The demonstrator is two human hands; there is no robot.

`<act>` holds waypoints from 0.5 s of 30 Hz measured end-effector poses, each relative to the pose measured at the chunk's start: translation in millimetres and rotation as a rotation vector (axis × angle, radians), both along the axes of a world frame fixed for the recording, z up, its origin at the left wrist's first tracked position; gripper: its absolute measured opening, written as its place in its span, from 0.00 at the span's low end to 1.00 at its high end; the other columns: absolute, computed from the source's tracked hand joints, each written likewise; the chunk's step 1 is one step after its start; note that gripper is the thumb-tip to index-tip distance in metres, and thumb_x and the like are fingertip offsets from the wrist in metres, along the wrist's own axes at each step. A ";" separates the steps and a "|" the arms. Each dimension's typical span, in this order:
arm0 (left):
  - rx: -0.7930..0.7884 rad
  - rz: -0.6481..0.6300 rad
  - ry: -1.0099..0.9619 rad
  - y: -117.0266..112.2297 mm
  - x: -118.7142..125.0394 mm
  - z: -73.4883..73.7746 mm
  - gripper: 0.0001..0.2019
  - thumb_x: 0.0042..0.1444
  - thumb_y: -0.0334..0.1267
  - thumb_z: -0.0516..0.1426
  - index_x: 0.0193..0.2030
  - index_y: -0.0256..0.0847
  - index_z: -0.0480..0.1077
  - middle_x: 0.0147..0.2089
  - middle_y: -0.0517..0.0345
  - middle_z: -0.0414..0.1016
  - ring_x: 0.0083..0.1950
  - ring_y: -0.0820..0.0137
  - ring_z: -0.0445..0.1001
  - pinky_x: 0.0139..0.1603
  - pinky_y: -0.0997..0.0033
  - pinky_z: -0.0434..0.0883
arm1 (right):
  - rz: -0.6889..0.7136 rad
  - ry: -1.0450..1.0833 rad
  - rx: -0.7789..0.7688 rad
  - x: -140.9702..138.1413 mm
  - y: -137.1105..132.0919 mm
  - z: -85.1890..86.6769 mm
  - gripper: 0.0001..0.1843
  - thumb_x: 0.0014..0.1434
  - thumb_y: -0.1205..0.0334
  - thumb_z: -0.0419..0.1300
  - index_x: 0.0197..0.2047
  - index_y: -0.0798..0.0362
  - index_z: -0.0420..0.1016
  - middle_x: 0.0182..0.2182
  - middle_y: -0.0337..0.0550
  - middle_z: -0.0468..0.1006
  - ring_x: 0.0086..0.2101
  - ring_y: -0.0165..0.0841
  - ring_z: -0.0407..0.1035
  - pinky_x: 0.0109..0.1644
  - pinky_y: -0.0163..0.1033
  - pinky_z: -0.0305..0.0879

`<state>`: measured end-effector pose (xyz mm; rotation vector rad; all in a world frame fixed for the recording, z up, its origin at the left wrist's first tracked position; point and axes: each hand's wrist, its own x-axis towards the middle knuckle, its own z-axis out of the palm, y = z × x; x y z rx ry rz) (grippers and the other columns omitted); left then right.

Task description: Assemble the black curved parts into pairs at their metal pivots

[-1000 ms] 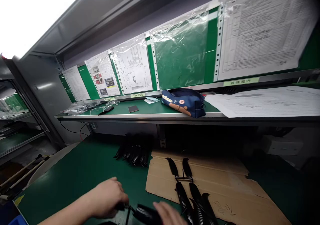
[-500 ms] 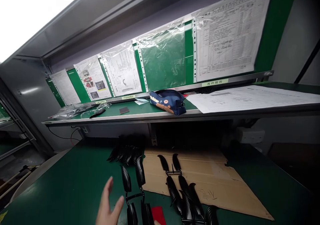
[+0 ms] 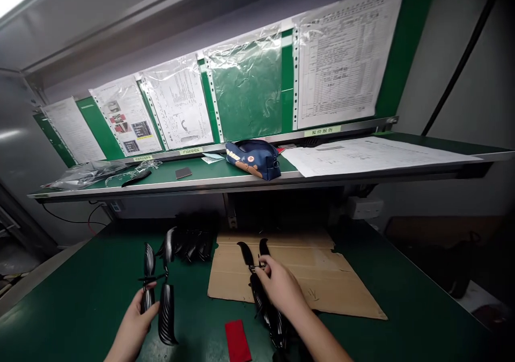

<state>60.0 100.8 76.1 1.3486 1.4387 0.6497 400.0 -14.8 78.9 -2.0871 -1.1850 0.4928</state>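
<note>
Your left hand (image 3: 131,332) gripped a black ribbed moulded part (image 3: 166,314) left of the cardboard sheet (image 3: 306,292). Your right hand (image 3: 281,287) clenched a second part (image 3: 259,295) at that sheet's near edge.

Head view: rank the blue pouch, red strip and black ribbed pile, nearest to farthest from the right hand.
From the right hand:
1. Red strip, front of the green bench.
2. Black ribbed pile, back of the bench, to the left.
3. Blue pouch, up on the shelf.
</note>
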 end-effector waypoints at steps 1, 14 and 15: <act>0.067 0.003 0.056 8.4 -2.5 2.2 0.36 0.48 0.60 0.53 0.61 0.44 0.54 0.45 0.49 0.69 0.36 0.64 0.71 0.29 0.69 0.65 | -0.006 -0.023 -0.009 10.7 12.3 -6.1 0.23 0.56 0.48 0.48 0.52 0.48 0.65 0.40 0.46 0.74 0.39 0.36 0.67 0.40 0.42 0.60; 0.230 -0.106 0.171 211.1 -11.0 1.6 0.28 0.46 0.37 0.55 0.57 0.37 0.61 0.52 0.45 0.71 0.51 0.59 0.71 0.47 0.66 0.68 | 0.163 0.027 0.043 24.0 42.8 -10.8 0.20 0.60 0.46 0.41 0.36 0.45 0.70 0.35 0.38 0.77 0.37 0.33 0.68 0.42 0.40 0.60; 0.220 -0.122 0.176 222.7 -7.1 -0.4 0.28 0.46 0.36 0.55 0.57 0.37 0.62 0.52 0.46 0.72 0.50 0.59 0.72 0.46 0.66 0.68 | 0.182 0.067 0.054 23.1 38.9 -6.2 0.21 0.60 0.44 0.41 0.37 0.44 0.70 0.37 0.37 0.77 0.39 0.33 0.68 0.44 0.40 0.61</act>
